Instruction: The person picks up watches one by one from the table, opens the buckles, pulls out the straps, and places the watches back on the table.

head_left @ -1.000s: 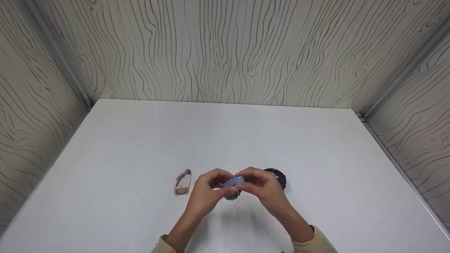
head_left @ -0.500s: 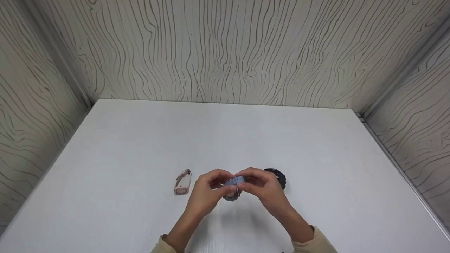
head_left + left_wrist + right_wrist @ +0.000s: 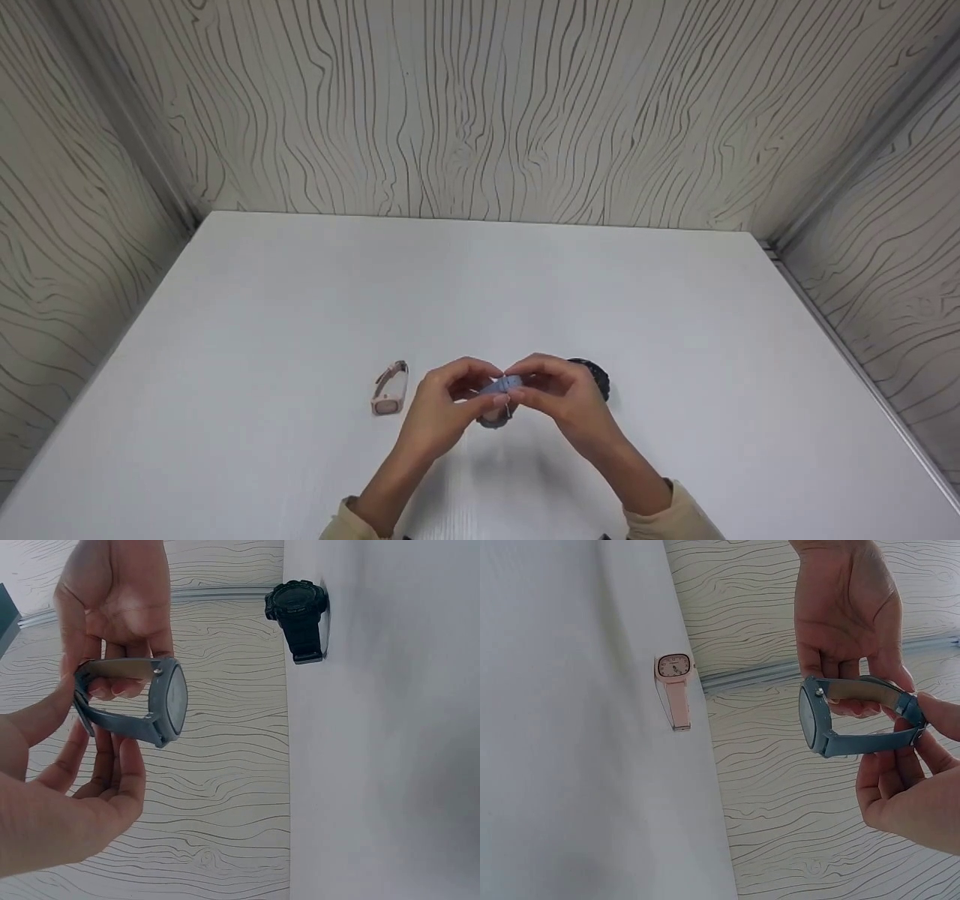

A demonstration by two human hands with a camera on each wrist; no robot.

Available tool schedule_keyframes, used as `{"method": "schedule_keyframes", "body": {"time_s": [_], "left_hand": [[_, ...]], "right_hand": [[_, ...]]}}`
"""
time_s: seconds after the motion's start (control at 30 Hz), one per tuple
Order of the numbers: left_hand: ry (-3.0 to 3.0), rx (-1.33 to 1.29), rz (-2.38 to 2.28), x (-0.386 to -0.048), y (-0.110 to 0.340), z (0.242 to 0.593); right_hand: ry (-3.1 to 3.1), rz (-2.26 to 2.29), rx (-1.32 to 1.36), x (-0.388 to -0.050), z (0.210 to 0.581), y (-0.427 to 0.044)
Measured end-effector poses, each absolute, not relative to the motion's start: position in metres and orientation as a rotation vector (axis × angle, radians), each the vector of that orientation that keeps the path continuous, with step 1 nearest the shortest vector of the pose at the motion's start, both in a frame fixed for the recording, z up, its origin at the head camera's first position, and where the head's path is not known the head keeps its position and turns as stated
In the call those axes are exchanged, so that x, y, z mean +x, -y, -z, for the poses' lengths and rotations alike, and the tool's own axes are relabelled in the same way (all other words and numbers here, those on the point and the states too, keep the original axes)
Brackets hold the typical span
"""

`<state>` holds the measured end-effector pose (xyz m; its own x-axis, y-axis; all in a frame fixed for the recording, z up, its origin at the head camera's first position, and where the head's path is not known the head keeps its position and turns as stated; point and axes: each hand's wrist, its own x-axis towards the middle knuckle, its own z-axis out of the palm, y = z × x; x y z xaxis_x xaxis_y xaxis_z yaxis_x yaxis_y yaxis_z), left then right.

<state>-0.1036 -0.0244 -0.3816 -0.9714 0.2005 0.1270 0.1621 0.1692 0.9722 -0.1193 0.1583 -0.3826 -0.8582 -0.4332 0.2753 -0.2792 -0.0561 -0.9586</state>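
Note:
A blue-grey wristwatch (image 3: 870, 743) is held above the table, its strap closed into a loop and its round case (image 3: 158, 701) hanging at the lower end. My left hand (image 3: 437, 409) pinches the strap from the left between thumb and fingers. From the right, my right hand (image 3: 576, 409) pinches the strap near its buckle end, the thumbs close together. Fingers partly cover the strap and buckle in the head view. A pink watch (image 3: 675, 679) with a squarish face rests on the table left of my left hand. Behind my right hand sits a black watch (image 3: 298, 611), partly hidden in the head view.
The white table (image 3: 480, 292) reaches back to a wood-grain patterned wall (image 3: 465, 112). Similar panels stand at the left and right, with grey metal strips at the corners. Light sleeves (image 3: 667, 517) cover the forearms near the bottom edge.
Both hands stay nearly in place around the blue-grey watch. The right hand and its fingertips shift very slightly; the pink and black watches have not moved.

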Motion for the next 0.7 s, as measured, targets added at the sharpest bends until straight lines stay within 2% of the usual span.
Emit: {"method": "schedule_keyframes", "body": {"time_s": [0.47,0.7], "left_hand": [[-2.462,0.399,-1.921,-0.0999,0.0232,0.3753],[-2.46,0.385,-1.915,-0.0994,0.0232,0.3763]], "right_hand": [[-2.152,1.912,-0.987,-0.1231,0.3757,-0.1627],[-2.193,1.889,-0.988,-0.1212,0.374,-0.1624]]}}
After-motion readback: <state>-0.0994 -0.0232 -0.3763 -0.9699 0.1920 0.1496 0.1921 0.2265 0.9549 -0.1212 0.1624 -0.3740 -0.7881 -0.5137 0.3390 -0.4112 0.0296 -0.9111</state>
